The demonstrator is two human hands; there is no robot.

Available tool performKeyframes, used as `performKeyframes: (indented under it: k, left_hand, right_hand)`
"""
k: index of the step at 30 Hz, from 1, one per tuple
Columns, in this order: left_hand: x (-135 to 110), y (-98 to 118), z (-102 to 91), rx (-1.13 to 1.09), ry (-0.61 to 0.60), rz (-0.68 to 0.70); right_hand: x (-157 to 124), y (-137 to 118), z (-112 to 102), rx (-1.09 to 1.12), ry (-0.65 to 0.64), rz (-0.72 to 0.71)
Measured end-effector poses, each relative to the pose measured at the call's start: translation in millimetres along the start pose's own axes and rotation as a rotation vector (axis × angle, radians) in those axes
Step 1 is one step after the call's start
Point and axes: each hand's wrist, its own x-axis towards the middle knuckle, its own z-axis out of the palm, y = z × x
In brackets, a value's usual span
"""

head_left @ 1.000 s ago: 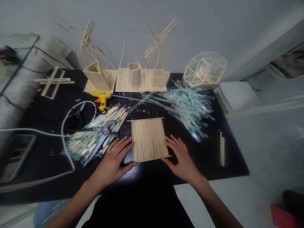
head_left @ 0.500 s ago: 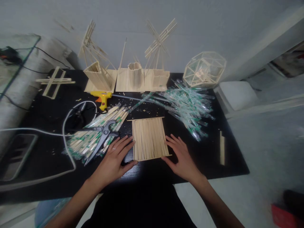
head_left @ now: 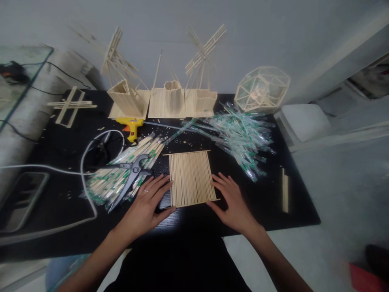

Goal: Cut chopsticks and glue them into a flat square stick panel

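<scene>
A flat panel of wooden sticks, laid side by side with a cross stick at the top and bottom ends, lies on the black table in front of me. Against its left edge rest the fingertips of my left hand, fingers apart. My right hand touches the right edge and lower right corner, its fingers also spread. Left of the panel, metal pliers-like cutters lie on a heap of wrapped chopsticks.
A yellow glue gun lies behind the chopsticks. Empty plastic wrappers are piled at right. Stick-built models and a faceted stick frame stand along the wall. A white cable loops at left; loose sticks lie far right.
</scene>
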Motion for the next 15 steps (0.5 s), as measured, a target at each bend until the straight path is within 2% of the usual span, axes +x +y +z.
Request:
performKeyframes:
  k: [15]
  left_hand:
    - [0.0,0.5,-0.1,-0.003,0.028,0.009]
  right_hand:
    - [-1.7,1.0,2.3,-0.019,0.003,-0.007]
